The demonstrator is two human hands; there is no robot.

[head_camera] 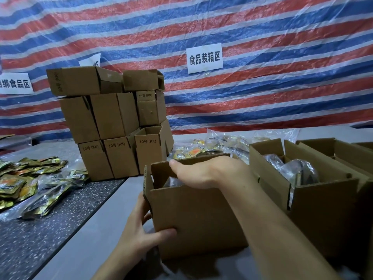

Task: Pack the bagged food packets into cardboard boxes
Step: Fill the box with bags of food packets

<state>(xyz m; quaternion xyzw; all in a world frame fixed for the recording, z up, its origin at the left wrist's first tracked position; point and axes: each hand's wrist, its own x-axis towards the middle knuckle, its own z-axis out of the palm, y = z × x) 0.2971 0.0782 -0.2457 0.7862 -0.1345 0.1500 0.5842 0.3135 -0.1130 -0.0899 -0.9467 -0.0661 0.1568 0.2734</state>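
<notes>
The open brown cardboard box [201, 219] in front is matt corrugated board, and its cut edge shows the wavy layer. The stack of brown cardboard boxes [113, 122] has the same dull paper surface. The golden food packets [18, 186] are glossy foil inside clear, wrinkled plastic bags. The red, blue and white striped tarp [262, 98] looks like woven plastic, crinkled and slightly shiny. The white paper signs [204, 58] are matt. The grey tabletop [90, 229] is smooth, and the dark speckled slab [50, 219] looks like stone.

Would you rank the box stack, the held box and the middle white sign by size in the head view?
1. box stack, held box: alike; nearness makes it unsure
2. middle white sign
</notes>
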